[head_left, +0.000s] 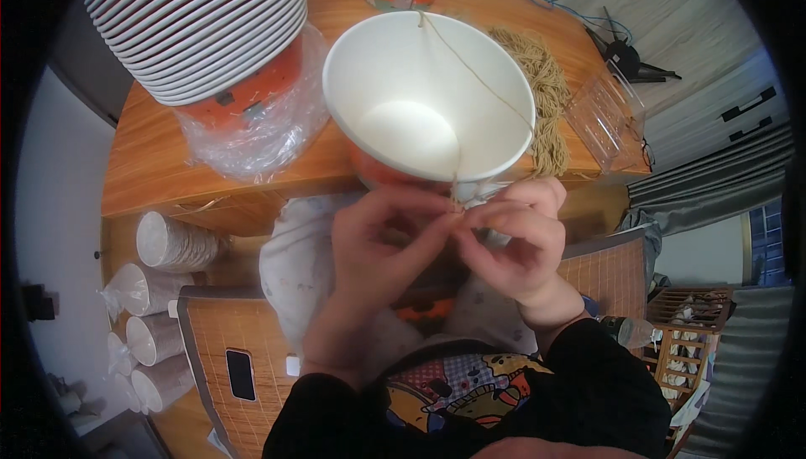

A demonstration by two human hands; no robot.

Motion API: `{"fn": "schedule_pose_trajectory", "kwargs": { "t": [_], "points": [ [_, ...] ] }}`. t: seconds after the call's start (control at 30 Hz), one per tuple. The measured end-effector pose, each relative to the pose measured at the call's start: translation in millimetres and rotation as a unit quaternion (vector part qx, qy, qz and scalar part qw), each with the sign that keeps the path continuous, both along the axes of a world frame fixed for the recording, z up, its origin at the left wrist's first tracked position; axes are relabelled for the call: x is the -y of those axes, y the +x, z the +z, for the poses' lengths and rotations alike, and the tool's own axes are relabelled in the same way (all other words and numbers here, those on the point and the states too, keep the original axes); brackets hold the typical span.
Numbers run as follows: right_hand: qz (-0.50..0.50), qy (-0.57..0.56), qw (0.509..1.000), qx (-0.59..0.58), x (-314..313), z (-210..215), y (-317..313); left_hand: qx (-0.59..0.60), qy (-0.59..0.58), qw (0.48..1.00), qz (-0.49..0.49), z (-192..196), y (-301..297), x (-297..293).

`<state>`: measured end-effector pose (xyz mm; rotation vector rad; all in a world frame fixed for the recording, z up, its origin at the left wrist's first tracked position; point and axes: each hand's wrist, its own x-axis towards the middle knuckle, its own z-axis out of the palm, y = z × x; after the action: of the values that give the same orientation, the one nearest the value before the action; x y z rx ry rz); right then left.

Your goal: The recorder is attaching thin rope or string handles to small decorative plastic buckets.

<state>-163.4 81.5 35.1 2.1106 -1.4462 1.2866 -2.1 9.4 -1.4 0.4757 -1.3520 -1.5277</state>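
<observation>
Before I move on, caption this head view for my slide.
Left hand and right hand pinch tan cord at the near side of a white-lined bucket.

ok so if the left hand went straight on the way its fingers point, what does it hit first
Most likely the right hand: its fingertips sit right up against those of the left hand, at the string below the bucket rim. Depth is unclear, so a slight gap is possible.

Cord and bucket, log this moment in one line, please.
left hand: pinching cord | right hand: pinching cord | white-lined bucket: cord crosses mouth
</observation>
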Motion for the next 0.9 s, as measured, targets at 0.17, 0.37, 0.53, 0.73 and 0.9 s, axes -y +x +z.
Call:
{"fn": "schedule_pose_trajectory", "kwargs": {
  "t": [0.17, 0.37, 0.53, 0.73, 0.9],
  "points": [
    [0.010, -0.031, 0.999, 0.041, 2.6, 0.7, -1.3, -0.038, 0.051, 0.997, -0.035, 1.3, 1.2, 0.0],
    [-0.008, -0.025, 0.999, -0.021, -0.2, 5.3, -2.5, -0.052, 0.072, 0.995, -0.050, 5.0, 1.1, -1.9],
    [-0.018, -0.017, 0.999, -0.039, -3.2, 7.2, -3.4, -0.042, 0.026, 0.999, -0.006, 2.1, -0.1, -3.4],
    [-0.030, 0.004, 0.998, -0.055, -10.3, 3.4, -6.9, -0.044, -0.031, 0.998, -0.029, -0.1, -0.1, 3.0],
    [0.014, -0.038, 0.999, 0.007, -10.0, -9.7, -7.3, -0.002, -0.094, 0.995, -0.036, 5.0, 3.3, 6.8]
  ]
}}
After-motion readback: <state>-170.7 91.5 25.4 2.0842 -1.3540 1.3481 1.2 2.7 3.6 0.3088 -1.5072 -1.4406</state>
